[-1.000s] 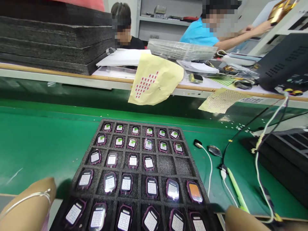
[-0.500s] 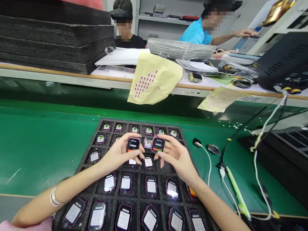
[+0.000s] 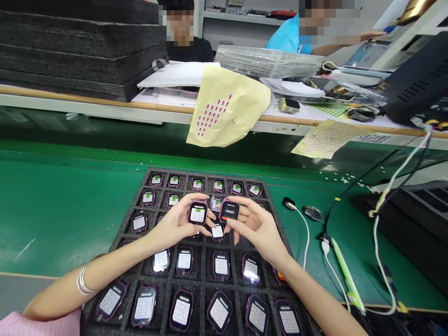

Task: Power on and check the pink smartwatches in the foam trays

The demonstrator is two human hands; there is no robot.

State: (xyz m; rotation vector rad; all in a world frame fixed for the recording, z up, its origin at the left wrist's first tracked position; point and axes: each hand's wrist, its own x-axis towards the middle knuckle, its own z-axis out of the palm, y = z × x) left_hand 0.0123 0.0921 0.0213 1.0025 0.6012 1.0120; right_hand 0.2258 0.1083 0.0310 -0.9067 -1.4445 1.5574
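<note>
Both hands (image 3: pixel 175 218) (image 3: pixel 258 225) have come over the tray (image 3: pixel 203 275), holding watches (image 3: pixel 198 213) (image 3: pixel 229 211)

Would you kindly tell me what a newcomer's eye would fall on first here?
Probably the bright-screened watch in the left hand and the darker-screened watch in the right hand, mid-picture above the dark foam tray. Next, the yellow sheet with red arrows hanging over the shelf edge, then the black stack at upper left.

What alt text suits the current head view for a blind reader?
The left hand holds a watch with a mostly white screen, and the right hand a watch with a mostly dark one, above a black tray of more watches on a green table.
</note>
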